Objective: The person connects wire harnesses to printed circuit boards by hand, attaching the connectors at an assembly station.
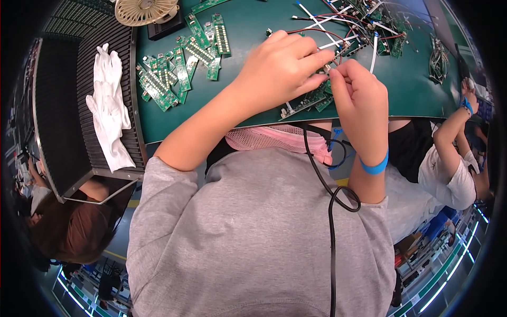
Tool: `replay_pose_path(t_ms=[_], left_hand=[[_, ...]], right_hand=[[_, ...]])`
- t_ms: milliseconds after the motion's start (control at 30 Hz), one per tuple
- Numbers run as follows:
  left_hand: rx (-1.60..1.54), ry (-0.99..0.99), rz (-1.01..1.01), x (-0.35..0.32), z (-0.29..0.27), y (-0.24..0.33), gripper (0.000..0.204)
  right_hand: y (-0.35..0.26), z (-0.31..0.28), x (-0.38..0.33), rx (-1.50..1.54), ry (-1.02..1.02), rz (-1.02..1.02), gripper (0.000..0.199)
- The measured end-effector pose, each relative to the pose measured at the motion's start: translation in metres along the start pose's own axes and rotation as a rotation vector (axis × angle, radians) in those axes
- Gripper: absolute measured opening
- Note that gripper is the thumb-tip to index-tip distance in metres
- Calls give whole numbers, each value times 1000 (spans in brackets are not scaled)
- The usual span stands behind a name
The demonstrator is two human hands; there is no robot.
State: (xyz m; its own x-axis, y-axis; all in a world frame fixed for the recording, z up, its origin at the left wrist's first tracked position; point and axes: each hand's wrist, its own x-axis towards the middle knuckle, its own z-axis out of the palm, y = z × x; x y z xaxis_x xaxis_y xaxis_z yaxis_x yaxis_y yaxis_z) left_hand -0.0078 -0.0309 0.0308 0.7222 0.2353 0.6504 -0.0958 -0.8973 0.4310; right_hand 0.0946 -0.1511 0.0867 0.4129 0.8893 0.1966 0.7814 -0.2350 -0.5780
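Observation:
Both hands meet over the near part of the table. My left hand [288, 63] is closed, its thumb and index finger around a small pale, metallic-looking part [327, 68]. My right hand [362, 87], with a blue wrist strap [374, 165] below it, pinches the same part from the right; its exact kind is too small to make out. Under the hands lie green circuit boards [319, 98], partly hidden by the fingers. Beyond them is a heap of boards with white flat cables and red and black wires [364, 26].
Loose green circuit boards [182, 68] lie on the green table [248, 21] to the left. A ribbed black tray [135, 121] holds white gloves [108, 105]. A small fan [147, 11] stands at the far left. Cable bundle [438, 59] and a co-worker's hand [469, 90] are at right.

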Motion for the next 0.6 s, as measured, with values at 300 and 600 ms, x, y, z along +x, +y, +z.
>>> replay_pose_path(t_ms=[300, 600], left_hand=[[-96, 13, -7, -3, 5, 0, 33], [-192, -8, -71, -2, 15, 7, 28]], right_hand=[[-1, 0, -2, -50, 4, 8, 14], [29, -10, -9, -127, 409, 54, 21]])
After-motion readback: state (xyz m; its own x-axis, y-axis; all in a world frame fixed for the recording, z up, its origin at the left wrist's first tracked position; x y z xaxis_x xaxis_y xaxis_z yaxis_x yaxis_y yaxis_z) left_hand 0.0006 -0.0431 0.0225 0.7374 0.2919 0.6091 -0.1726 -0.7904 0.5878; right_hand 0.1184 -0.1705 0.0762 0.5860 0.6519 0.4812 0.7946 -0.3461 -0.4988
